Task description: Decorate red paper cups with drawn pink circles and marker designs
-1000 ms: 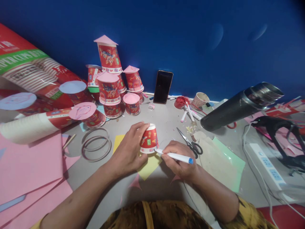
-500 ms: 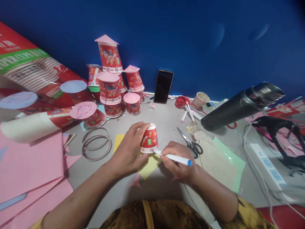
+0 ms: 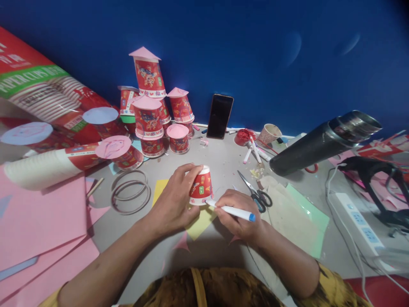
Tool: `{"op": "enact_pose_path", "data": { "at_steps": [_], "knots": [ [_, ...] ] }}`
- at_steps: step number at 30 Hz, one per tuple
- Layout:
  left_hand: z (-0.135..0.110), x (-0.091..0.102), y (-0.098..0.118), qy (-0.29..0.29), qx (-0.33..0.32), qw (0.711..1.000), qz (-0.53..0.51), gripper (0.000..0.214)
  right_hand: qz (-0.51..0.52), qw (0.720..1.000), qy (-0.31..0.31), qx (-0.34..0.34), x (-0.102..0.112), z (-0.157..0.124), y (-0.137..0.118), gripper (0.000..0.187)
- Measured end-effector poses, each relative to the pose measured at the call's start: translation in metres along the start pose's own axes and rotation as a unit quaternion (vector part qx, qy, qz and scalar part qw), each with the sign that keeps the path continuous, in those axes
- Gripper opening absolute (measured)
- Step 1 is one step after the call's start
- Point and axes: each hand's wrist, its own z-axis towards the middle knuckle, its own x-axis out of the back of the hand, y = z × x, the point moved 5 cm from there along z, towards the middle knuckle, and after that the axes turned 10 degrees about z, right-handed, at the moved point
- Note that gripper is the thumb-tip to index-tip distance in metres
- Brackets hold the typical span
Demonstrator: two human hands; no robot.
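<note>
In the middle of the head view, my left hand (image 3: 179,196) grips a red paper cup (image 3: 202,187) from its left side. The cup is upside down, its white rim low and marked with small coloured drawings. My right hand (image 3: 238,213) holds a white marker (image 3: 234,211) with a blue end. The marker's tip touches the cup's rim band at the front. Yellow paper (image 3: 201,221) lies beneath the hands. Just right of my right hand are scissors (image 3: 260,198) with dark handles, lying open.
Stacked red cups (image 3: 148,117) with pink paper tops stand at the back left. Pink sheets (image 3: 41,221) and bangles (image 3: 131,194) lie left. A phone (image 3: 220,116) leans on the blue wall. Right are a dark flask (image 3: 319,143), loose markers (image 3: 254,149) and a power strip (image 3: 358,221).
The marker's blue end has shifted slightly left and its tip stays at the cup's rim. The whole view has moved a little; both hands keep their holds.
</note>
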Motion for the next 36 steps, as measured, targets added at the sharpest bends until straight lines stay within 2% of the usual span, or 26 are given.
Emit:
{"op": "enact_pose_path", "data": {
  "at_steps": [8, 16, 20, 28, 36],
  "knots": [
    [0.0, 0.0, 0.001, 0.006, -0.008, 1.0, 0.001, 0.091, 0.002, 1.0, -0.006, -0.003, -0.001, -0.001, 0.0, 0.015],
    [0.003, 0.004, 0.001, 0.004, 0.022, 1.0, -0.007, 0.094, -0.026, 0.999, 0.045, -0.006, 0.013, 0.0, -0.002, 0.009],
    [0.003, 0.005, -0.002, 0.028, 0.028, 0.999, 0.001, 0.091, -0.032, 0.998, 0.046, 0.009, 0.012, 0.0, -0.004, 0.008],
    [0.001, 0.006, -0.007, 0.038, 0.024, 0.998, -0.038, 0.087, -0.042, 0.996, 0.062, 0.054, 0.007, -0.004, -0.001, 0.023],
    [0.001, 0.006, -0.003, 0.009, 0.037, 0.998, -0.05, 0.088, -0.056, 0.997, 0.036, 0.031, 0.0, -0.008, 0.011, 0.021]
  ]
}}
